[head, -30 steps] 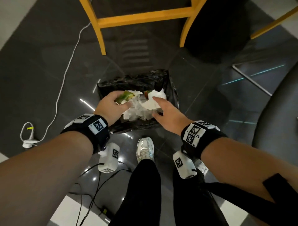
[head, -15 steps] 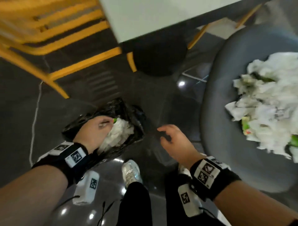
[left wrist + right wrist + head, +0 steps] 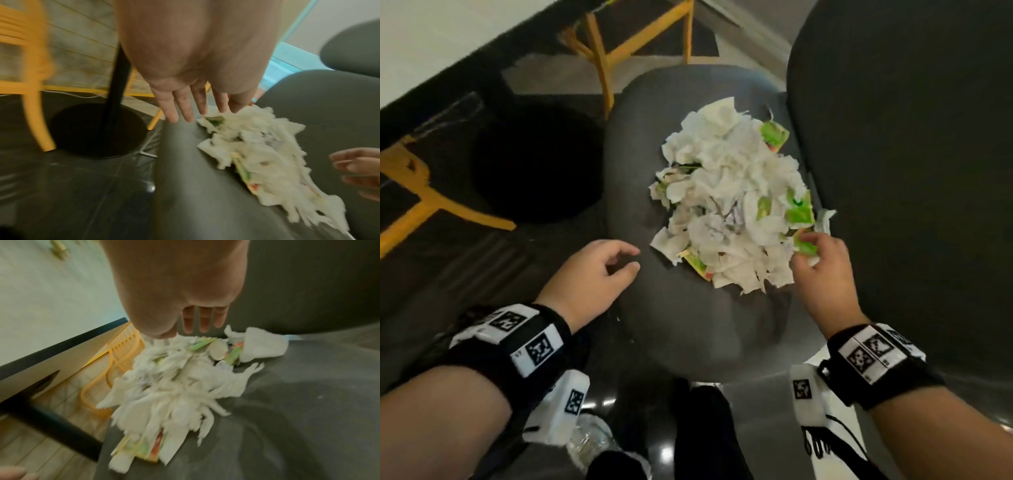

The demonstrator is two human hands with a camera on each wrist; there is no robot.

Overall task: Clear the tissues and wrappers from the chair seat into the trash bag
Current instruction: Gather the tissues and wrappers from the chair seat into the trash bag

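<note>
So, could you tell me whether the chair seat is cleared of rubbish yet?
Not cleared. A heap of white tissues and green wrappers covers the grey chair seat.

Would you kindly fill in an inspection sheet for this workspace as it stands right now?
Surface: dark grey chair seat, its front part bare.
Job's things: pile of white tissues mixed with green wrappers on the seat; trash bag not in view.
Clutter: nothing seen apart from the pile.
Hands: left hand empty, fingers relaxed, at the pile's left; right hand touching the pile's right edge, grip unclear.
Cables: thin black cable below the right wrist.
Surroundings: yellow chair frames, black round table base, glossy dark floor, grey backrest.
</note>
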